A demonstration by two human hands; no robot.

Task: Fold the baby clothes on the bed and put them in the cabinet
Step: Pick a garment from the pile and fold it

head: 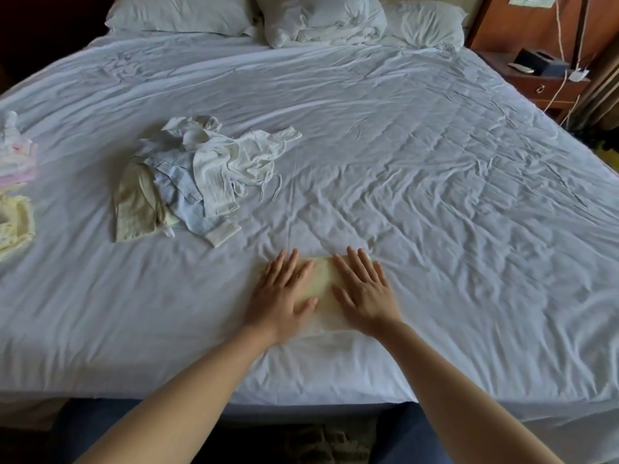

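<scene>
**Yellow garment [321, 279] flat under both hands**

The folded garment lies near the front edge of the bed [435, 155], about midway along it. The left hand [281, 296] presses its left part and the right hand [364, 293] its right part. Fingers are straight and spread, gripping nothing. Cloth shows between the palms. A loose pile of clothes [197, 175] lies well apart, toward the left edge.

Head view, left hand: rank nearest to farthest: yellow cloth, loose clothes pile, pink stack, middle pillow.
1. Yellow cloth: directly under the left hand, which presses it flat.
2. Loose clothes pile: ahead and to the left, mid-bed.
3. Pink stack: at the bed's left edge.
4. Middle pillow: at the far head end.
</scene>
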